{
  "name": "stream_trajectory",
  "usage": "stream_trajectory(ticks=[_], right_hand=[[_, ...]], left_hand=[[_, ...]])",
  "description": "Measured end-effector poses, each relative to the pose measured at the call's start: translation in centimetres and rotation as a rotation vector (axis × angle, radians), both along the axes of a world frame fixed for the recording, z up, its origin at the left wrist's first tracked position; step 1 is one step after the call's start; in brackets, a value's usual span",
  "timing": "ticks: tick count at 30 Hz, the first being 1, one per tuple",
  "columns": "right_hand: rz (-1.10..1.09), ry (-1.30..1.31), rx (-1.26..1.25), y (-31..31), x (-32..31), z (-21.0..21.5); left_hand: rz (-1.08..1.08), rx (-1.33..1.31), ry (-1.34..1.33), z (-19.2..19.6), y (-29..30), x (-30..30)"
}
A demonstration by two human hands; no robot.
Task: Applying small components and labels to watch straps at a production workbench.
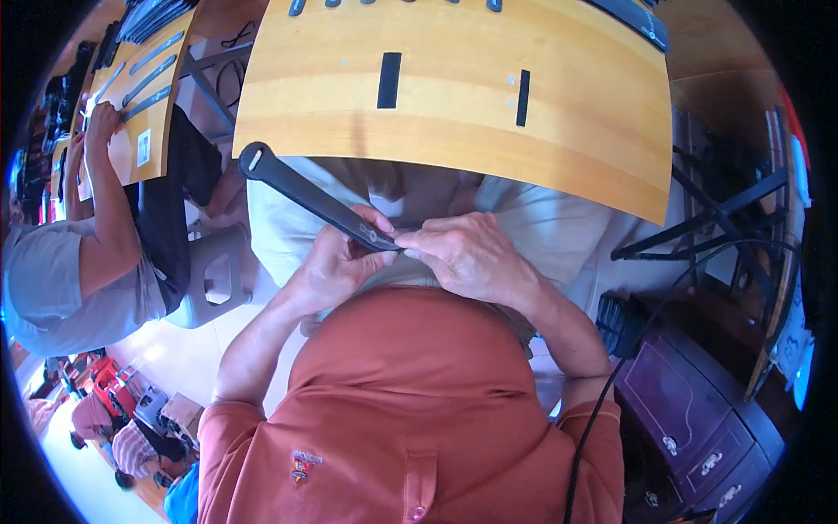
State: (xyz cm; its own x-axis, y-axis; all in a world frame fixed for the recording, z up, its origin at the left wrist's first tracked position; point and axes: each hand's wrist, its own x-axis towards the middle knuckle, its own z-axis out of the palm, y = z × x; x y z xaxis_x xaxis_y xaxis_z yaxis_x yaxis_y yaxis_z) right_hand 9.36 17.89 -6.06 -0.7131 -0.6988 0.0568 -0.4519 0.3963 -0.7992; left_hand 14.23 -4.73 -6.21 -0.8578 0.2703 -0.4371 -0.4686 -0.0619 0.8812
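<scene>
Head view: the step in hand looks like close fingertip work at the narrow end of a black strap (305,194), done above the lap, in front of the bench (454,131). The strap slants from the person's hands toward the bench's near left corner, its rounded, slotted end overlapping that corner in view; whether it touches the wood I cannot tell. The left hand (336,260) is closed on the strap near its narrow end, and the right hand (471,251) pinches the tip, so each grip is on the strap; the fingers hide what lies between them. The next move, I judge, calls for a steady left grip while the right fingertips work finely. On the bench, a wider black strip (389,80) lies left of the middle and a narrower black strip (523,98) right of it, both back from the near edge, with a broad gap of wood between. Dark strap ends (494,4) line the far edge; a dark strap stack (630,19) fills the far right corner. Lifting the strap over the wood would mean clearing the near edge, and its slotted end could knock the left corner. Past the right edge stand crossed folding legs (720,210); a black cable (602,399) runs close by the right elbow.
</scene>
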Motion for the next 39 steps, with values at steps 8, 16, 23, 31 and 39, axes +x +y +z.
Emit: stream_trajectory(ticks=[8, 16, 23, 31, 39], right_hand=[[0.307, -0.035, 0.098, 0.9, -1.5, 1.0], [0.054, 0.094, -0.104, 0.0, 0.5, -1.1], [-0.12, 0.072, -0.386, -1.1, 1.2, -2.7], [-0.021, 0.189, -0.373, -0.7, 0.3, -1.8], [-0.07, 0.115, -0.48, -1.5, -0.1, -1.4]], left_hand=[[-0.421, -0.194, 0.211, 2.0, -0.9, -1.6], [-0.198, 0.005, -0.015, 0.4, -0.5, -1.3], [-0.091, 0.094, -0.108, 0.7, 0.2, -1.2], [-0.139, 0.077, -0.06, 1.4, 0.7, -0.8], [-0.192, 0.042, -0.062, 3.5, 0.1, -1.9]])
